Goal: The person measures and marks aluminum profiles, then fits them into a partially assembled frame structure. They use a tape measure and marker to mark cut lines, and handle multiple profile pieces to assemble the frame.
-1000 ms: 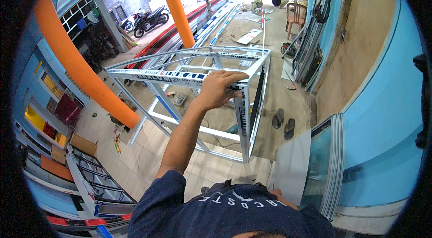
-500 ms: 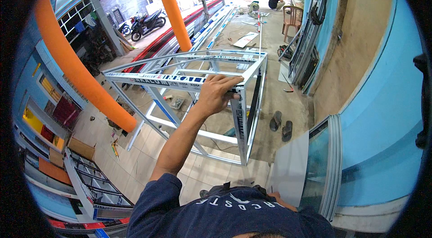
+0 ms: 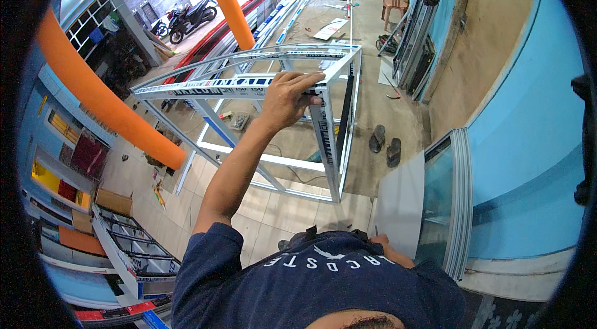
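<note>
**A:** What has changed since a second ago?

**B:** Little. The view has tipped, so the aluminium frame [image 3: 273, 117] sits a bit higher in the picture, and the left hand [image 3: 287, 97] has stayed on the same top corner, where the front rail meets the upright post.

**A:** How is the grip?

**B:** The left hand's fingers [image 3: 309, 78] are curled over the top rail, clamped on it. The right hand [image 3: 380, 243] shows only as a sliver low by the torso, beside a pale panel [image 3: 399, 204]; I cannot tell whether it is closed or what it holds.

**A:** How far along does the work look?

**B:** My judgement: the frame is an open box skeleton standing upright on the tiled floor [image 3: 273, 204], rails and posts joined, protective film on the bars. No panels or glass fill it, so cladding appears to be left.

**A:** Any containers?

**B:** A cardboard box [image 3: 113, 202] sits on the floor at the left; its contents are hidden. Shelving racks [image 3: 140, 254] lie near it. A pair of sandals [image 3: 385, 145] lies right of the frame.
</note>
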The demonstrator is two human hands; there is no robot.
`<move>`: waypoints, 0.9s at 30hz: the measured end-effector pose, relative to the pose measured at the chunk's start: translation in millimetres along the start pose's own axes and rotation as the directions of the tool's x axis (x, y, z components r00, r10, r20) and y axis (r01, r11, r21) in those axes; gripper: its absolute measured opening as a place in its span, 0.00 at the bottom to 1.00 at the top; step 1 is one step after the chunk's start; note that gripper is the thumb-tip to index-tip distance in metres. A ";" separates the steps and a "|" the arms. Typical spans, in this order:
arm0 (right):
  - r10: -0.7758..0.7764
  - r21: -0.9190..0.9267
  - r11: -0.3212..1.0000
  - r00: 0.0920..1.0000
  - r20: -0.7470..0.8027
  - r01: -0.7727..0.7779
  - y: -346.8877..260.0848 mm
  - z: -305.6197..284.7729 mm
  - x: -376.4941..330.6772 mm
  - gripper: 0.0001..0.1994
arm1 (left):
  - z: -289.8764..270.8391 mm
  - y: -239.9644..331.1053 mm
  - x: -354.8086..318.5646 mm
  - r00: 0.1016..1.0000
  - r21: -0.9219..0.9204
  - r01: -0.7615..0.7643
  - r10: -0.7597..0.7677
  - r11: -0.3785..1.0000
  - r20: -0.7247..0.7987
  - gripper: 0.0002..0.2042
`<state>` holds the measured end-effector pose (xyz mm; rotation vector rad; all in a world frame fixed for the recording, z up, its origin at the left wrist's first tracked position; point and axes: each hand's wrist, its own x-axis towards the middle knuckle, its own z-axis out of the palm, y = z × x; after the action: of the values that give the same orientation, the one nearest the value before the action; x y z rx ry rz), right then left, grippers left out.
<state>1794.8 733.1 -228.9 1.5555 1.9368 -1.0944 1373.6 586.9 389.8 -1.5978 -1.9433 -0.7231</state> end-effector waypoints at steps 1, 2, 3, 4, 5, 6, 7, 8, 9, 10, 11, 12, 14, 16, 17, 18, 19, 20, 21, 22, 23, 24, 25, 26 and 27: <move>0.018 0.032 0.999 1.000 0.020 -0.019 -0.8 -1.1 -2.4 0.21 | -0.2 0.5 0.0 1.000 -0.014 0.005 -0.006 1.000 -0.008 0.25; 0.034 0.065 0.997 0.999 0.039 -0.037 -1.8 -2.2 -4.6 0.21 | -0.1 1.0 0.1 1.000 -0.029 0.010 -0.011 1.000 -0.017 0.25; 0.036 0.054 0.998 0.999 0.024 -0.038 -2.9 -3.0 -6.5 0.21 | 0.6 1.6 0.1 1.000 -0.018 0.011 -0.011 1.000 -0.023 0.25; 0.039 0.050 0.998 0.999 0.026 -0.040 -3.2 -3.2 -8.8 0.21 | 1.4 1.8 0.1 0.999 -0.013 0.001 -0.001 1.000 -0.036 0.25; 0.040 0.043 0.998 0.999 0.025 -0.041 -3.9 -3.6 -10.0 0.21 | 2.3 1.8 -0.2 0.999 -0.012 -0.007 0.006 1.000 -0.046 0.25; 0.040 0.033 0.999 0.999 0.021 -0.041 -3.8 -3.1 -11.6 0.21 | 3.6 1.6 -0.6 0.998 -0.015 -0.014 0.014 1.000 -0.058 0.25; 0.043 0.025 0.999 0.999 0.017 -0.043 -3.3 -2.4 -12.7 0.21 | 5.4 1.5 -1.3 0.998 0.004 -0.019 0.019 1.000 -0.068 0.25; 0.044 0.019 0.999 0.999 0.012 -0.044 -2.7 -1.4 -13.6 0.21 | 7.0 1.0 -1.8 0.996 0.007 -0.035 0.035 0.999 -0.084 0.25; 0.045 0.009 0.999 0.999 0.008 -0.045 -1.7 0.2 -14.9 0.22 | 8.4 0.4 -2.0 0.994 0.011 -0.051 0.052 0.999 -0.099 0.25; 0.046 0.003 0.999 0.999 0.006 -0.046 -0.9 1.4 -15.6 0.22 | 9.5 0.3 -2.7 0.991 0.010 -0.067 0.068 0.998 -0.117 0.26; 0.048 -0.008 0.999 0.999 0.006 -0.048 0.1 3.5 -17.2 0.22 | 10.2 0.5 -3.3 0.992 0.015 -0.063 0.064 0.998 -0.113 0.26; 0.047 -0.007 0.999 0.999 0.004 -0.047 0.5 4.2 -17.9 0.22 | 10.1 0.7 -3.2 0.991 0.016 -0.063 0.064 0.998 -0.114 0.26; 0.041 -0.025 0.999 0.999 0.004 -0.041 -1.0 6.4 -19.6 0.22 | 8.1 2.5 -2.9 0.995 0.003 -0.039 0.039 0.999 -0.093 0.26; 0.035 -0.026 0.999 0.999 -0.005 -0.035 -5.8 6.5 -19.4 0.23 | 3.4 4.6 -0.8 0.999 -0.025 0.010 -0.012 1.000 -0.045 0.27; 0.031 -0.032 0.999 1.000 -0.005 -0.031 -8.5 5.6 -18.5 0.23 | 1.2 6.9 -0.6 0.998 -0.042 0.061 -0.062 0.997 -0.008 0.27; 0.026 -0.031 0.999 1.000 0.001 -0.026 -12.2 5.8 -17.6 0.23 | -1.0 8.7 0.2 0.997 -0.036 0.080 -0.080 0.996 0.016 0.27; 0.020 -0.048 0.999 0.999 0.030 -0.019 -14.2 4.8 -16.4 0.25 | -2.8 10.2 1.1 0.995 -0.030 0.097 -0.095 0.995 0.041 0.27; 0.014 -0.064 0.998 0.998 0.058 -0.010 -16.3 4.8 -15.3 0.28 | -3.7 11.3 2.3 0.993 -0.028 0.105 -0.104 0.994 0.058 0.27; 0.022 -0.076 0.997 0.998 0.059 -0.017 -16.8 5.4 -14.7 0.30 | -3.7 12.5 3.0 0.998 -0.002 0.058 -0.058 0.998 0.033 0.27; 0.018 -0.083 0.996 0.997 0.075 -0.012 -16.5 6.6 -14.4 0.30 | -2.8 12.8 4.2 0.999 -0.011 0.035 -0.035 0.999 0.013 0.27; 0.029 -0.090 0.996 0.997 0.065 -0.023 -14.2 8.8 -15.2 0.30 | -1.6 12.8 4.6 1.000 -0.021 0.016 -0.016 1.000 -0.006 0.26; 0.073 -0.125 0.990 0.996 0.055 -0.066 -11.0 11.3 -16.1 0.30 | 0.0 12.1 5.0 1.000 -0.029 -0.002 0.001 1.000 -0.025 0.26; 0.052 -0.069 0.996 0.998 0.028 -0.050 -7.3 14.3 -17.3 0.29 | 1.6 11.3 4.9 0.999 -0.036 -0.011 0.009 0.999 -0.036 0.25; 0.065 -0.042 0.997 0.998 0.001 -0.065 -3.0 17.4 -18.7 0.28 | 3.6 10.3 4.6 0.999 -0.028 -0.015 0.014 1.000 -0.041 0.25; 0.099 -0.022 0.995 0.995 0.011 -0.099 1.2 20.0 -20.0 0.28 | 5.3 9.4 3.9 0.999 -0.023 -0.018 0.017 1.000 -0.048 0.25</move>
<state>1798.7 705.2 -226.6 1.6112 1.8367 -1.0360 1381.9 594.8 389.3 -1.5947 -1.8911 -0.7722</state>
